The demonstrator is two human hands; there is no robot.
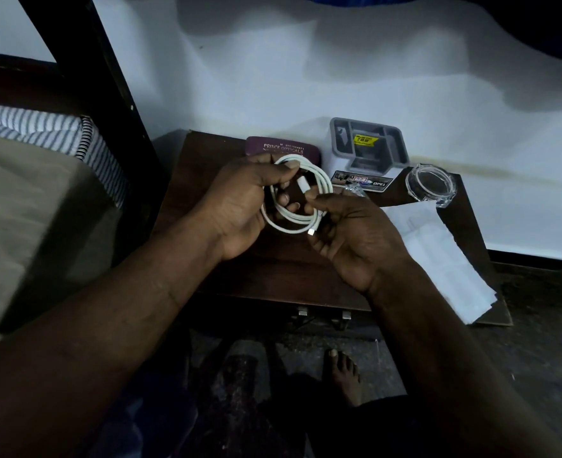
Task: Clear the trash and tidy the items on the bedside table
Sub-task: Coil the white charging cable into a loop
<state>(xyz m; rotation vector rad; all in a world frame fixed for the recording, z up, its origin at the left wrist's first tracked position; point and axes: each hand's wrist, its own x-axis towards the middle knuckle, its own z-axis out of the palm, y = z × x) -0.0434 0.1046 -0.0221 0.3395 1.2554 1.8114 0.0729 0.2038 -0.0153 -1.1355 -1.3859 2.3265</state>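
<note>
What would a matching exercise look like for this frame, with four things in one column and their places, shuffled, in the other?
Things
1. white cable
2. maroon spectacle case
3. grey organiser
4. white paper

Places
A. against the wall, yellow sticker inside
B. along the right edge of the table
C. coiled, held by the left hand and right hand
D. at the back of the table, just beyond the left hand

Pairs: 1-C, 2-D, 3-A, 4-B
</note>
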